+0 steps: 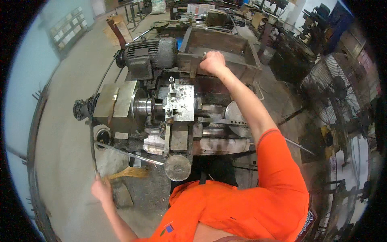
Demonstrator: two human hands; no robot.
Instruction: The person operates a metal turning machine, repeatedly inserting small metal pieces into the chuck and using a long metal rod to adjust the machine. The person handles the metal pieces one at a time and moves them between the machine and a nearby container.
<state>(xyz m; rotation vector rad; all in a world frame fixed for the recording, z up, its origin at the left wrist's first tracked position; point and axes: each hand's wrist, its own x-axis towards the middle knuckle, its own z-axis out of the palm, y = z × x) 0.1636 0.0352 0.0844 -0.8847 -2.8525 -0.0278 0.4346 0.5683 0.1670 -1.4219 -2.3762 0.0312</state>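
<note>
My left hand [100,188], low on the left, is closed round the lower end of a long dark lever [92,149]. The lever runs up beside the pulley end of a lathe headstock [113,103]. Stretched far forward, my right hand [213,63] is closed above the near wall of a rusty metal box [219,48]. A small bit of something shows at its fingers, too little to name. Between my hands lie the lathe's bare chuck end [141,106] and the bolted tool post [181,104]. A round handwheel [177,167] sits nearest my body.
A finned electric motor [151,54] stands behind the headstock. A straw brush [129,173] lies right of my left hand, near a shiny rod [133,154]. At the right stands a large caged fan [330,88]. More machines and metal parts crowd the back.
</note>
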